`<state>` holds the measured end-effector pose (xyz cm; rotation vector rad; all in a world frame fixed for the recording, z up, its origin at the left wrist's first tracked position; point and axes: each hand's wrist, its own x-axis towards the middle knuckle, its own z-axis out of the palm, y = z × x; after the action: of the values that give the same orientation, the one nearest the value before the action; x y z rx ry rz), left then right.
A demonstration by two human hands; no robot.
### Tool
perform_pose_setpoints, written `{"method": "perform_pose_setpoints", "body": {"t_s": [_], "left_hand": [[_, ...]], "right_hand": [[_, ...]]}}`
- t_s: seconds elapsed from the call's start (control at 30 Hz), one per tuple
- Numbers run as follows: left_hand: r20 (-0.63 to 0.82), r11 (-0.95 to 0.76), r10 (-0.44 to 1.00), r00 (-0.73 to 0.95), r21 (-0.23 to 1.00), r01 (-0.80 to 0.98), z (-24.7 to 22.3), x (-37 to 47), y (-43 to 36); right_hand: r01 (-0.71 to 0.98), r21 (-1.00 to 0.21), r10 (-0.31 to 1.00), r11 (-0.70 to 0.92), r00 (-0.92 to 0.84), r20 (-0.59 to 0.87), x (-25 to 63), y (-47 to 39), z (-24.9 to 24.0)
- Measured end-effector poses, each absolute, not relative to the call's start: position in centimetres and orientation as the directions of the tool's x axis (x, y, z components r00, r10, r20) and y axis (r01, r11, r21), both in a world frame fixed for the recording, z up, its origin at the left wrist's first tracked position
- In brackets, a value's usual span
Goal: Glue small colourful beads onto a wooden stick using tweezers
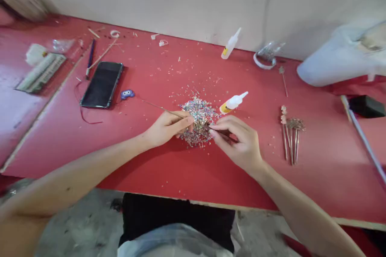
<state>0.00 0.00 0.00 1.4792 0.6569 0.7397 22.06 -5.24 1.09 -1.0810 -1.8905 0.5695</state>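
Note:
A heap of small glittering rhinestones point(197, 106) lies on the red table in front of me. My left hand point(171, 126) pinches a thin hair stick point(161, 107), whose bare shaft sticks out to the left; its small gold-coloured head is over the heap and hard to make out. From the right, my right hand point(237, 138) grips dark tweezers point(224, 131), with their tips close to the stick's head. Whether the tips touch it or hold a stone, I cannot tell. Just beyond my right hand is a small white glue bottle point(232, 103) with a yellow label.
Several decorated hair sticks point(292, 138) lie at right, near a long brush point(363, 136) and a black block point(366, 106). A second glue bottle point(230, 44) stands by the wall beside a white round lid point(264, 62). Leftward are a phone point(102, 85) and a blue car-shaped piece point(127, 94).

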Motion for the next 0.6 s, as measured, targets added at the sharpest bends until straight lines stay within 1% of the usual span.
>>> {"method": "perform_pose_setpoints", "body": {"t_s": [0.17,0.3,0.43,0.53,0.6], "left_hand": [[0.026,-0.013,0.777,0.629,1.0,-0.026,-0.18,-0.11,0.08],[0.01,0.002,0.778,0.629,1.0,-0.018,-0.18,-0.03,0.05],[0.014,-0.004,0.78,0.626,1.0,-0.017,-0.09,-0.05,0.04],[0.025,-0.023,0.767,0.641,1.0,-0.011,-0.04,-0.14,0.06],[0.029,-0.032,0.756,0.654,0.999,-0.007,-0.01,-0.19,0.09]], "right_hand": [[0.467,-0.714,0.852,0.522,-0.251,0.458,22.08,-5.09,1.03],[0.46,-0.739,0.87,0.492,-0.231,0.435,22.19,-5.15,1.12],[0.426,-0.812,0.917,0.398,-0.192,0.349,22.31,-5.18,1.09],[0.344,-0.892,0.954,0.293,-0.161,0.251,22.45,-5.12,0.86],[0.295,-0.925,0.968,0.239,-0.145,0.204,22.61,-5.02,0.71]]}}
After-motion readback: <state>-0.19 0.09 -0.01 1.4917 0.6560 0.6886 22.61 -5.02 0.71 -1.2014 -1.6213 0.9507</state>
